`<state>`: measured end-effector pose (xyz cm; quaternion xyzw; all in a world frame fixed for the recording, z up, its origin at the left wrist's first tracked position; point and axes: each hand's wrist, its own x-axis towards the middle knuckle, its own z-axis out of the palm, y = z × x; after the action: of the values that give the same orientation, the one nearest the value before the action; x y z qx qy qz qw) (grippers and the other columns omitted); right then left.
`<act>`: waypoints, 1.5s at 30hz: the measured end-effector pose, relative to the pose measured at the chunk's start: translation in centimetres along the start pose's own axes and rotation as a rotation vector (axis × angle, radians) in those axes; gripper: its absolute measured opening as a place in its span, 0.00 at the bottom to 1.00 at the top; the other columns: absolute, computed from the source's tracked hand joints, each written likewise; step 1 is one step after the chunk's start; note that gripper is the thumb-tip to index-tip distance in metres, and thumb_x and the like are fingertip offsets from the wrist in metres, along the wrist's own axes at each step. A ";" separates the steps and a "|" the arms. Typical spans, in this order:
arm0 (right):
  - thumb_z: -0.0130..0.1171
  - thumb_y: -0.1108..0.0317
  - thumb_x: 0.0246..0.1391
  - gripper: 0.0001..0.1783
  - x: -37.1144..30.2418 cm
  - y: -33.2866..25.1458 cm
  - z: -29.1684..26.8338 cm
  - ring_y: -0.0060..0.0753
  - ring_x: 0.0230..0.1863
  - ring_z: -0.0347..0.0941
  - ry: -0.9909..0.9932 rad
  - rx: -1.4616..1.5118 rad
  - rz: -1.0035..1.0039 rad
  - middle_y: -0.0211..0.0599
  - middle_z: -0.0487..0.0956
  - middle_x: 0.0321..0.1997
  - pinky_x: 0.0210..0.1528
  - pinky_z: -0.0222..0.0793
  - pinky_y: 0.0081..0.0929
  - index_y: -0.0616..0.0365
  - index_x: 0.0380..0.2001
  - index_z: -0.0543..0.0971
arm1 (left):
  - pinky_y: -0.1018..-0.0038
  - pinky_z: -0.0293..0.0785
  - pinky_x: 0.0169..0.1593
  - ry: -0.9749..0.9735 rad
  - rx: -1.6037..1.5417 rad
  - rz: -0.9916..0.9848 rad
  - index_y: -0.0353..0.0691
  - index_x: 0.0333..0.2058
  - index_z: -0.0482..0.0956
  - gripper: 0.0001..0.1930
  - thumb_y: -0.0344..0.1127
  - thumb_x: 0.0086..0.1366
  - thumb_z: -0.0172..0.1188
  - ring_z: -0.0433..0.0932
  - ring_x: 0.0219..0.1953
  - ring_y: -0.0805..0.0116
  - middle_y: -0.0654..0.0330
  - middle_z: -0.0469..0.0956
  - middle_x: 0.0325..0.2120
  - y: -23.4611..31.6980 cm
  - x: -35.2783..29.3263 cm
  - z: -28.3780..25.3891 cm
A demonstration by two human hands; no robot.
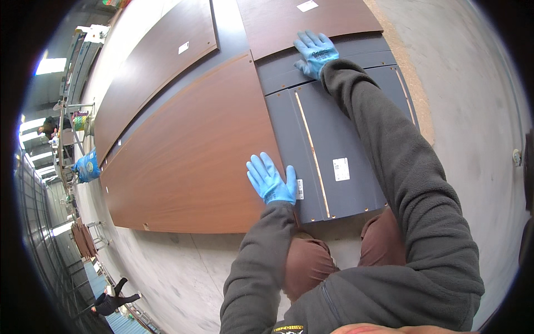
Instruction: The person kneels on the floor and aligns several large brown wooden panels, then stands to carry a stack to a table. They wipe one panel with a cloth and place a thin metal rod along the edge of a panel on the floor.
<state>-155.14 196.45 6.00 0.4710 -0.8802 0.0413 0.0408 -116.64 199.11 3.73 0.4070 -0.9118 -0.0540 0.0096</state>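
Both my hands wear light blue work gloves. My left hand [272,181], fingers spread, rests at the right edge of a large brown wood panel [183,161], beside a dark grey panel. Farther off, my right hand [317,54] is stretched out with fingers apart at the dark grey boards, just below the edge of another brown panel [311,22]. Between my arms lies the dark grey panel [328,133], with a pale groove along it and a white label [341,169]. A white sticker [300,189] sits close to my left thumb.
Another brown panel [161,78] overlaps at the upper left. A chipboard edge [414,94] shows along the right of the stack. Concrete floor [473,83] surrounds it. On the left are a blue bag [87,167], racks and a person in dark clothes [111,300] farther away.
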 end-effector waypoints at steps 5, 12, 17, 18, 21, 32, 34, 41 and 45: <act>0.53 0.44 0.69 0.36 2.0 0.2 1.5 0.41 0.84 0.46 -0.081 0.013 0.042 0.39 0.56 0.83 0.84 0.36 0.47 0.47 0.73 0.65 | 0.43 0.38 0.78 -0.013 0.011 0.001 0.32 0.76 0.50 0.49 0.58 0.68 0.58 0.40 0.79 0.32 0.35 0.46 0.77 0.0 0.1 0.0; 0.49 0.47 0.72 0.29 0.2 1.9 0.4 0.42 0.82 0.52 -0.104 -0.016 -0.111 0.40 0.59 0.82 0.83 0.40 0.45 0.49 0.68 0.72 | 0.47 0.32 0.79 -0.032 0.004 -0.012 0.34 0.77 0.47 0.50 0.59 0.69 0.56 0.37 0.80 0.37 0.37 0.42 0.78 0.0 0.2 -0.2; 0.54 0.48 0.69 0.20 0.1 6.6 0.1 0.47 0.52 0.80 0.045 0.126 -0.156 0.45 0.84 0.46 0.60 0.73 0.46 0.53 0.47 0.81 | 0.47 0.32 0.79 -0.025 -0.007 -0.013 0.35 0.77 0.48 0.50 0.59 0.68 0.57 0.37 0.80 0.37 0.38 0.42 0.78 0.0 0.1 -0.1; 0.58 0.48 0.66 0.19 -0.1 8.9 0.1 0.44 0.41 0.80 0.437 0.095 -0.115 0.41 0.82 0.37 0.53 0.76 0.46 0.53 0.39 0.80 | 0.47 0.32 0.79 -0.015 -0.004 -0.011 0.35 0.77 0.48 0.50 0.59 0.68 0.57 0.37 0.80 0.37 0.38 0.42 0.78 0.0 0.0 0.0; 0.65 0.43 0.57 0.38 -1.7 15.7 1.6 0.57 0.61 0.76 0.500 -0.168 0.584 0.49 0.80 0.60 0.68 0.67 0.45 0.58 0.63 0.75 | 0.47 0.33 0.79 -0.002 0.009 -0.010 0.35 0.77 0.48 0.50 0.58 0.68 0.58 0.38 0.80 0.37 0.38 0.43 0.78 0.1 -0.1 0.1; 0.67 0.46 0.56 0.32 1.8 27.1 5.5 0.43 0.48 0.86 -0.248 0.436 0.935 0.47 0.87 0.51 0.53 0.79 0.34 0.61 0.55 0.84 | 0.44 0.39 0.78 0.030 0.012 0.006 0.33 0.76 0.51 0.49 0.56 0.66 0.62 0.42 0.79 0.34 0.36 0.47 0.77 0.1 0.0 0.2; 0.67 0.53 0.56 0.24 2.1 28.2 3.7 0.42 0.46 0.87 -0.152 0.190 0.699 0.42 0.89 0.47 0.50 0.79 0.34 0.59 0.50 0.87 | 0.44 0.39 0.78 0.013 0.021 -0.012 0.33 0.76 0.51 0.49 0.56 0.67 0.61 0.41 0.79 0.34 0.36 0.47 0.77 0.2 -0.2 0.1; 0.70 0.38 0.52 0.46 1.0 27.7 2.1 0.55 0.64 0.77 -0.038 0.537 0.929 0.59 0.80 0.63 0.66 0.71 0.40 0.69 0.60 0.79 | 0.43 0.39 0.78 0.036 0.057 0.013 0.32 0.76 0.51 0.49 0.56 0.67 0.61 0.41 0.79 0.34 0.36 0.47 0.77 0.4 -0.1 0.0; 0.67 0.43 0.57 0.40 -0.6 26.3 6.3 0.49 0.65 0.77 -0.035 0.740 0.782 0.54 0.80 0.64 0.67 0.70 0.38 0.63 0.63 0.79 | 0.40 0.45 0.75 0.071 -0.065 0.032 0.26 0.68 0.64 0.44 0.56 0.66 0.63 0.50 0.77 0.34 0.35 0.56 0.73 1.0 2.6 -0.4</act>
<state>-176.89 210.78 -1.18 0.0917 -0.9171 0.3529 -0.1611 -119.09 197.79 4.16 0.3933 -0.9151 -0.0690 0.0559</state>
